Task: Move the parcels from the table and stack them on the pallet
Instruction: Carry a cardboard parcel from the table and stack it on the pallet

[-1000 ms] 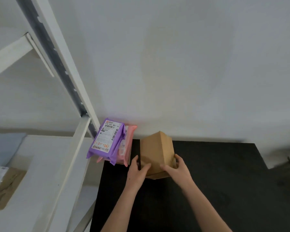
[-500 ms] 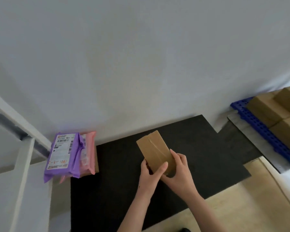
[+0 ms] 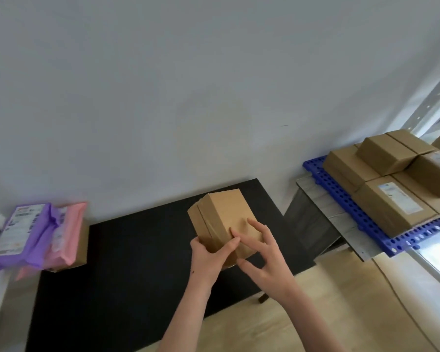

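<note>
A brown cardboard box point(image 3: 222, 219) is held in the air over the black table point(image 3: 127, 260), tilted with its long side pointing away from me. My left hand point(image 3: 207, 259) grips its near left end, thumb across the top. My right hand point(image 3: 263, 257) holds the near right corner, fingertips spread on the top face and thumb under the near edge. To the right stands the blue pallet point(image 3: 361, 217) with several brown boxes point(image 3: 396, 204) stacked on it.
A purple mailer point(image 3: 23, 237) and a pink mailer point(image 3: 68, 232) lie on a small cardboard box point(image 3: 81, 247) at the table's far left corner. A grey board point(image 3: 323, 212) sits under the pallet. A white rack upright point(image 3: 434, 97) rises at the far right; wooden floor lies below.
The box has been lifted off the table and carried right, both hands still on it. My view has swung right, bringing the pallet and its stacked boxes into sight.
</note>
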Tool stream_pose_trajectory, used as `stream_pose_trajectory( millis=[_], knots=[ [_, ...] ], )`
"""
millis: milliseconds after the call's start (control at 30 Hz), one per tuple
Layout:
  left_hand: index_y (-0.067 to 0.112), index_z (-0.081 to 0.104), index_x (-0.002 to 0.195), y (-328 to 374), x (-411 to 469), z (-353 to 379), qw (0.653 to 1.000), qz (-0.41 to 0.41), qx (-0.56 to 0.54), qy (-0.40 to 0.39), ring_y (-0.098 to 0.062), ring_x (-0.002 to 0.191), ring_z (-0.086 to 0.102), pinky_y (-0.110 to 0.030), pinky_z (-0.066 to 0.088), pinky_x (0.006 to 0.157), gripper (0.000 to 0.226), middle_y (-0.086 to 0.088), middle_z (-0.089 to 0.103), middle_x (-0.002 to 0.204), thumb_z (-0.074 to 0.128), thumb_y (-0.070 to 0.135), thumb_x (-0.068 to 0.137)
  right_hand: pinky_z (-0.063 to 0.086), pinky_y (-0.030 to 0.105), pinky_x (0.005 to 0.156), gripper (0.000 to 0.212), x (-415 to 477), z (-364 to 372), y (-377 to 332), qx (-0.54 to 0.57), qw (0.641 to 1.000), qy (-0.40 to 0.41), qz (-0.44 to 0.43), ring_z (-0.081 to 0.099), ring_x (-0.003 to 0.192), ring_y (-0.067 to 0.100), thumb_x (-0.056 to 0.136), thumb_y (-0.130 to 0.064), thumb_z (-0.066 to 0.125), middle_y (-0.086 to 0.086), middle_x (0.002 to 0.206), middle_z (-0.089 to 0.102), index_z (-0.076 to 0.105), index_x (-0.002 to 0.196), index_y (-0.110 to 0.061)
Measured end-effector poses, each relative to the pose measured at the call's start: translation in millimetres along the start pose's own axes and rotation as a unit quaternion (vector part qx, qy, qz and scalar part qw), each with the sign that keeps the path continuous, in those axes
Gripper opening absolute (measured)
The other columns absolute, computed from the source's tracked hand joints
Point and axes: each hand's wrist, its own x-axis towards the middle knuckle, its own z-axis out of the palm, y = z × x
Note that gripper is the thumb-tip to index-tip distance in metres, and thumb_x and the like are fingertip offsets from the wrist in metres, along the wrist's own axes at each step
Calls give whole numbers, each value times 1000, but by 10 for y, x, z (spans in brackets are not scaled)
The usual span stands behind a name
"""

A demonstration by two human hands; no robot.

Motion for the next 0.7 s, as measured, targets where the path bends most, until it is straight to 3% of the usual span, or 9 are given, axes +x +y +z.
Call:
stream_pose_trajectory(
  millis=[133,267,333,433,500,600,700],
  knots=[
    [21,31,134,-155,-178,510,997,-35,-54,-45,-24,114,52,-47,48,97,112,-3,51,123,87,49,42,36,42,112,40,-235,-565,302,23,999,42,-4,31,135,3,80,-52,63,-24,145,27,58,120,-53],
    [13,48,129,-250,-265,823,977,-42,-176,-113,-32,114,55,-43,51,87,84,-16,56,126,79,35,54,36,35,110,50,-458,-1076,621,133,982,103,84,41,132,6,89,-32,64,-18,143,38,46,133,-48],
    [14,51,127,-276,-278,955,969,-44,-189,-152,-34,115,55,-43,49,87,82,-18,56,126,77,37,53,41,31,102,55,-570,-1277,726,194,967,88,137,51,124,8,87,-43,64,-16,141,43,40,136,-49],
    [12,50,128,-306,-280,1204,958,-66,-186,-210,-35,115,55,-44,49,88,79,-20,56,126,75,35,57,47,36,102,74,-691,-1508,856,247,955,55,157,61,113,8,74,-58,63,-11,127,62,38,142,-40],
    [11,49,128,-339,-250,1383,952,-84,-182,-231,-34,113,56,-41,51,84,72,-20,58,124,73,31,64,52,31,93,77,-741,-1632,903,238,954,66,169,65,104,6,73,-58,66,-10,116,68,39,142,-35],
    [6,54,124,-361,-176,1683,965,-76,-118,-222,-29,110,59,-36,53,78,47,-16,63,118,67,22,82,52,17,71,65,-782,-1803,968,190,956,132,182,66,90,2,79,-42,74,-10,109,63,44,136,-33],
    [10,60,117,-364,-110,2044,977,-40,-47,-206,-22,104,64,-35,55,79,38,-7,69,109,67,16,80,51,23,83,81,-770,-1955,1103,81,964,189,170,55,102,5,65,-53,76,-13,117,51,39,136,-39]
  ],
)
